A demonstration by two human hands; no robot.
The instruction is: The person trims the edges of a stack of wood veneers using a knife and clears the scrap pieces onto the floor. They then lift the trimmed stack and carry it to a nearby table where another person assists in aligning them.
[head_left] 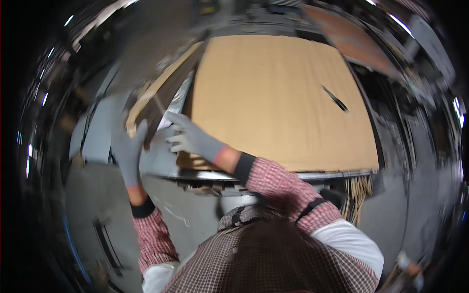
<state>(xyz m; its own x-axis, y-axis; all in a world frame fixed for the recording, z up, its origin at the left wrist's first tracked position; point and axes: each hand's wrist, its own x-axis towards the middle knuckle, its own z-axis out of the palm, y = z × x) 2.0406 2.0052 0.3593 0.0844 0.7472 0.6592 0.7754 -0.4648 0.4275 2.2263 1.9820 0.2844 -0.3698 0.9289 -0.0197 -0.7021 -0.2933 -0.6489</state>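
My left hand (129, 155), in a grey glove, is at the near end of a long, tilted tan-and-brown board (163, 87). Its thumb stands apart from the fingers, which are smeared by motion, so whether they grip the board is unclear. To its right, my right hand (194, 140), also gloved in grey, hovers by the left edge of a large tan sheet (273, 102), its fingers apart and pointing left. A thin pale streak shows close to its fingertips; I cannot make out what it is. On the tan sheet lies a slim black tool (335, 98), away from both hands.
The tan sheet rests on a metal-edged table (312, 174). Thin tan strips (358, 193) hang below its near right corner. A reddish-brown panel (352, 39) lies beyond at the far right. Grey-blue panels (97, 131) stand at the left, above a grey floor (93, 195).
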